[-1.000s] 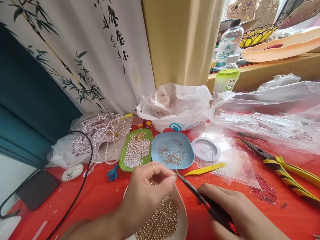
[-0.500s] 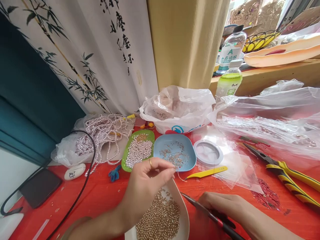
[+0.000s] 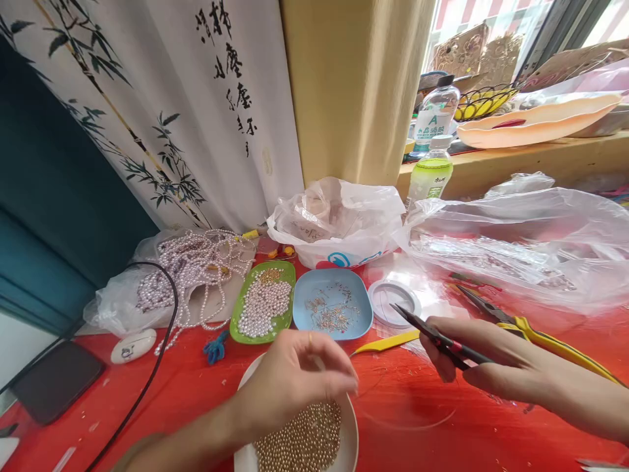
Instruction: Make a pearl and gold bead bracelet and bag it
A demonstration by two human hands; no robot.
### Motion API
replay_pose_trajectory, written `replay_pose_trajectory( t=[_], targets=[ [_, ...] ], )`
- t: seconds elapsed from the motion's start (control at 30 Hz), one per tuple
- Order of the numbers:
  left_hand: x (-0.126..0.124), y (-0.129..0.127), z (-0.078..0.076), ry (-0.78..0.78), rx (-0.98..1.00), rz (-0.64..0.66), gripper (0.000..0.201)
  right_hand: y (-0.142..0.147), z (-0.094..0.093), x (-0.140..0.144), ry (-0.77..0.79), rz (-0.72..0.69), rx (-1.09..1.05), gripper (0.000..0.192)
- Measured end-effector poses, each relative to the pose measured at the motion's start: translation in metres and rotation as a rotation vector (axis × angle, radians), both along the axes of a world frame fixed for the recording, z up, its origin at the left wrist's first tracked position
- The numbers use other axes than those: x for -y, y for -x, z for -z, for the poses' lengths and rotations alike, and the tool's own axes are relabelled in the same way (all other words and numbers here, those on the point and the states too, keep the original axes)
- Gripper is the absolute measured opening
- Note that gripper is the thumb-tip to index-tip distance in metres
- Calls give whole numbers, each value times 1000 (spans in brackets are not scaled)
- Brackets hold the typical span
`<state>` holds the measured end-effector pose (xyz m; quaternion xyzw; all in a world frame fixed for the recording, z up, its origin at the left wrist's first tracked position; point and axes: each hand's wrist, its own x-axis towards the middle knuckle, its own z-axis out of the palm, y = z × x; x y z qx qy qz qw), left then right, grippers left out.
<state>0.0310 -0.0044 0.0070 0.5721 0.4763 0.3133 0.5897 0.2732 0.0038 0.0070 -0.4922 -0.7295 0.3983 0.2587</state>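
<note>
My left hand (image 3: 304, 370), blurred, has its thumb and fingers pinched together above a white tray (image 3: 350, 426) of gold beads (image 3: 299, 439). What the pinch holds, if anything, I cannot make out. My right hand (image 3: 496, 354) grips black needle-nose pliers (image 3: 442, 341), their tip pointing up and left over the red table. Beyond the left hand stand a blue tray (image 3: 363, 314) with small metal pins (image 3: 334, 311) and a green tray (image 3: 236, 321) with pearly beads (image 3: 265, 301) and a few gold ones.
Yellow tweezers (image 3: 388, 342) lie beside a clear round lid (image 3: 393, 301). Yellow-and-black pliers (image 3: 535, 334) rest at the right, before a large plastic bag (image 3: 511, 216). Pearl strands (image 3: 196, 262), a black cable (image 3: 171, 308) and a dark phone-like slab (image 3: 54, 380) are left.
My right hand has lifted the pliers up and rightward off the table. My left hand has dropped slightly; the thin beaded strand that hung from its fingertips no longer shows clearly. The view has shifted.
</note>
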Motion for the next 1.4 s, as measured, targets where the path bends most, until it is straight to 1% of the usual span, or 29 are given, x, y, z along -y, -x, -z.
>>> replay_pose_trajectory(
  t=[0.03, 0.1, 0.17, 0.2, 0.27, 0.3, 0.33, 0.37, 0.43, 0.5, 0.57, 0.63, 0.73, 0.8, 0.9, 0.97, 1.03, 1.07, 1.13, 1.2, 1.27, 1.33, 1.4],
  targets=[
    [3, -1, -2, 11, -35, 99, 2, 0, -8, -2, 65, -31, -6, 15],
    [10, -3, -5, 1, -122, 284, 6, -2, -18, -4, 130, -71, -21, 15],
    [15, -6, -8, -29, -204, 403, 17, -7, -19, -1, 100, -69, -19, 17],
    [17, -8, -8, -37, -230, 423, 24, -10, -17, 2, 66, -44, -3, 17],
    [16, -12, -7, -26, -227, 392, 34, -14, -10, 14, -17, 55, 64, 20],
    [14, -15, -6, -9, -189, 348, 34, -14, -6, 21, -64, 121, 113, 27],
    [12, -18, -5, 15, -131, 297, 29, -13, -4, 29, -110, 155, 156, 35],
    [8, -22, -4, 39, -50, 230, 26, -10, -3, 36, -141, 142, 185, 39],
    [-2, -30, -2, 88, 83, 106, 26, -1, -6, 47, -198, 26, 214, 37],
    [-11, -37, 0, 162, 190, 66, 26, 10, -14, 53, -222, -101, 237, 32],
    [-20, -43, 1, 229, 243, 46, 26, 18, -21, 55, -215, -196, 272, 30],
    [-27, -46, 2, 273, 217, -14, 24, 21, -25, 55, -207, -243, 308, 31],
    [-33, -50, 3, 244, 150, -100, 21, 19, -23, 57, -225, -238, 337, 31],
    [-34, -53, 3, 247, 115, -96, 22, 18, -19, 60, -240, -235, 337, 31],
    [-33, -60, 2, 313, 73, -42, 24, 20, -15, 63, -255, -252, 330, 33],
    [-32, -64, 1, 303, 73, -51, 22, 21, -13, 64, -265, -259, 331, 34],
    [-33, -65, 1, 264, 81, -84, 19, 18, -10, 64, -291, -214, 333, 36],
    [-34, -64, 1, 240, 88, -98, 17, 14, -8, 63, -309, -158, 341, 36],
    [-37, -60, 2, 200, 101, -111, 15, 3, -1, 59, -339, 12, 392, 34],
    [-39, -56, 4, 169, 112, -118, 15, -9, 9, 53, -302, 187, 530, 29],
    [-41, -52, 6, 152, 117, -114, 15, -18, 20, 46, -285, 315, 735, 30],
    [-42, -50, 7, 149, 114, -99, 16, -21, 30, 39, -300, 347, 900, 29],
    [-43, -49, 7, 149, 100, -83, 16, -20, 35, 33, -351, 338, 983, 28]
  ],
)
